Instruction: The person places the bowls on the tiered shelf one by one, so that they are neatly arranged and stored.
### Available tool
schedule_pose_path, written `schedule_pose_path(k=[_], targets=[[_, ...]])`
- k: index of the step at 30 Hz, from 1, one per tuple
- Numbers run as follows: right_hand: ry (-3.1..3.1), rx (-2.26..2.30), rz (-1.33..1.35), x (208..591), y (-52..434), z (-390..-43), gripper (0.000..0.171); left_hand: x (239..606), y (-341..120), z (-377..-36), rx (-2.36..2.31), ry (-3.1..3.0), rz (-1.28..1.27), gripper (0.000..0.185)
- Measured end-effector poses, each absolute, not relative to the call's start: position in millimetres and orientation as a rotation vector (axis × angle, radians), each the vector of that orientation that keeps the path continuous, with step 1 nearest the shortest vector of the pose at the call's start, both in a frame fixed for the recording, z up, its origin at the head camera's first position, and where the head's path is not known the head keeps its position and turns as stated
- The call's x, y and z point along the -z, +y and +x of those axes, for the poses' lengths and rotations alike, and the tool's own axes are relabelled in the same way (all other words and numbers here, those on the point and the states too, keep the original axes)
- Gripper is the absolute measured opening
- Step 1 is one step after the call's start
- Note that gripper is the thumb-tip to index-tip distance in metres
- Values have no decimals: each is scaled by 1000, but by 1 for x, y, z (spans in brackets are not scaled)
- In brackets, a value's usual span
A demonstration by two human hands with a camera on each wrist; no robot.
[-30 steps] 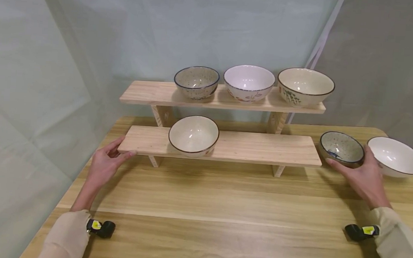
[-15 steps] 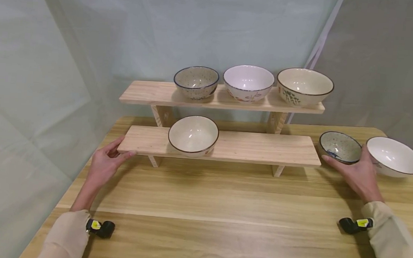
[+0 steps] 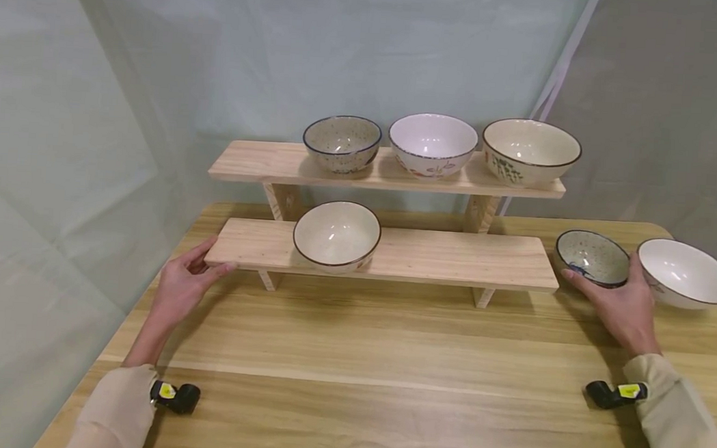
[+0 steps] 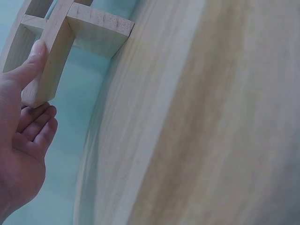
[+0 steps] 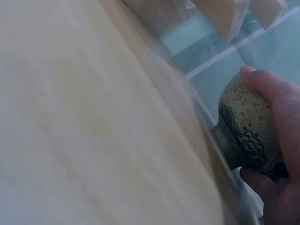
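Observation:
My right hand (image 3: 608,289) grips a small speckled bowl (image 3: 592,255) with a blue mark, which sits on the table just right of the lower shelf (image 3: 430,256). In the right wrist view its fingers (image 5: 276,98) wrap the bowl's (image 5: 243,126) side. My left hand (image 3: 204,264) pinches the left end of the lower shelf, thumb (image 4: 28,65) on the board's (image 4: 54,56) front edge and fingers beneath. A cream bowl (image 3: 336,235) stands on that shelf.
The upper shelf (image 3: 257,161) carries three bowls: speckled (image 3: 341,141), white (image 3: 432,143) and cream (image 3: 531,151). A white bowl (image 3: 687,273) sits on the wooden table (image 3: 387,363) right of my right hand, near the table's right edge. Pale curtains close in behind and at the left.
My right forearm has shifted a little to the left while the hand stays around the speckled bowl. The left hand and the shelves have not moved.

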State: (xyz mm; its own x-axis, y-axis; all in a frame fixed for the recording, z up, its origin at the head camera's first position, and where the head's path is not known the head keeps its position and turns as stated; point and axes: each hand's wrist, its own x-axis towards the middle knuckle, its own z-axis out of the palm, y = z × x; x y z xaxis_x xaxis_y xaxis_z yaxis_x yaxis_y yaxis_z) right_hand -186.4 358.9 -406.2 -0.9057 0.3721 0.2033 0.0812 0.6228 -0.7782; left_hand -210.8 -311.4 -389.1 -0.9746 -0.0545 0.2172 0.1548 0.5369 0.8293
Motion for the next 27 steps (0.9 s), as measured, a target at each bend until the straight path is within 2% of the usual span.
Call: schedule_pose_path(k=[12, 27], targets=[[-2441, -1183, -384, 409, 357, -182, 110, 390, -311, -212, 1444, -2550, -79, 76], [-2340, -1188, -355, 394, 351, -171, 106, 388, -310, -210, 1448, -2554, -70, 77]])
